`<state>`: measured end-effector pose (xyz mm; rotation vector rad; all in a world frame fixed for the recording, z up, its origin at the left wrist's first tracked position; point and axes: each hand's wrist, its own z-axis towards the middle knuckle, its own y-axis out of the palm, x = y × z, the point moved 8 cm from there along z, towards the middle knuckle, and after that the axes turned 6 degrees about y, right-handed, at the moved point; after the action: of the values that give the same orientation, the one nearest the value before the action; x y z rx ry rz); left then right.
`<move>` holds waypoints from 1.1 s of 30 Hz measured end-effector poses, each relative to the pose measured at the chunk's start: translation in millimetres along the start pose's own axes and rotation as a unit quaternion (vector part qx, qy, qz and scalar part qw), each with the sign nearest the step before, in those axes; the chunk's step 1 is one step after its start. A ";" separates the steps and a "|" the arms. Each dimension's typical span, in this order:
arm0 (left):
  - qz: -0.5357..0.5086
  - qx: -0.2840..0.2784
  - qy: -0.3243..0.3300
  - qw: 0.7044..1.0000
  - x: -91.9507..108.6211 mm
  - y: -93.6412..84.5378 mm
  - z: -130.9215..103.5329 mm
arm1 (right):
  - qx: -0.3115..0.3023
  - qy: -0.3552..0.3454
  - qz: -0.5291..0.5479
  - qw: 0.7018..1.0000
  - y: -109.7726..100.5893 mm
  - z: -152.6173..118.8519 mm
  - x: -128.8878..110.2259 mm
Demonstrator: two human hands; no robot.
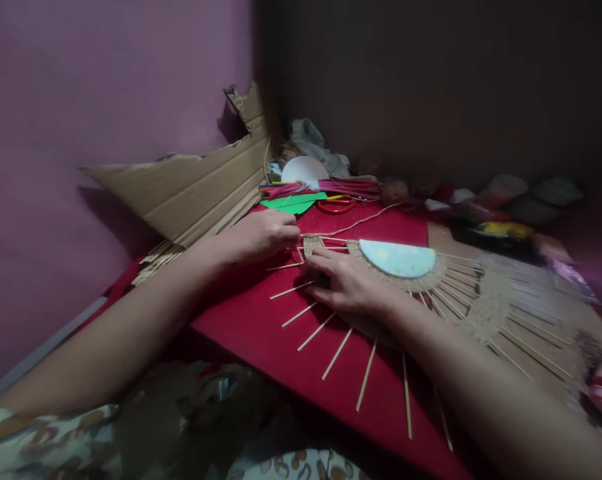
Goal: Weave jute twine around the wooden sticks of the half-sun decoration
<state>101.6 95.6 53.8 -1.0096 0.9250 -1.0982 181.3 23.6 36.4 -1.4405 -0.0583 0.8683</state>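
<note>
A half-round fan of thin wooden sticks spreads over the red surface, with a pale blue half-disc at its centre. Beige twine is woven around the half-disc, and a separate woven band crosses the sticks farther out. My left hand is closed at the fan's upper left edge, its fingertips pinched on what looks like the twine. Over the outer woven band lies my right hand, its curled fingers gripping the sticks and weave. Its fingertips are partly hidden. A loose twine strand trails toward the back.
Torn cardboard leans on the wall at left. Behind the fan are green paper, red-handled scissors, pink strands and a white disc. Another woven stick piece lies on a brown board at right.
</note>
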 end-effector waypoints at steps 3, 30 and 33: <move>0.003 0.026 -0.019 0.999 -16.4 -0.1 -3.8 | -0.004 0.003 0.008 1.000 0.8 -0.1 0.4; -0.197 -0.015 -0.224 0.954 -55.3 7.9 -43.8 | 0.014 0.201 -0.167 0.965 -7.1 44.0 18.9; -0.207 -0.033 -0.217 0.954 -53.3 7.4 -44.7 | -0.027 0.207 -0.239 0.948 -0.6 52.4 18.4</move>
<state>50.2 140.7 39.1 -1.4728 0.4021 -1.1253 167.0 77.2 38.2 -1.5447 -0.1093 0.1615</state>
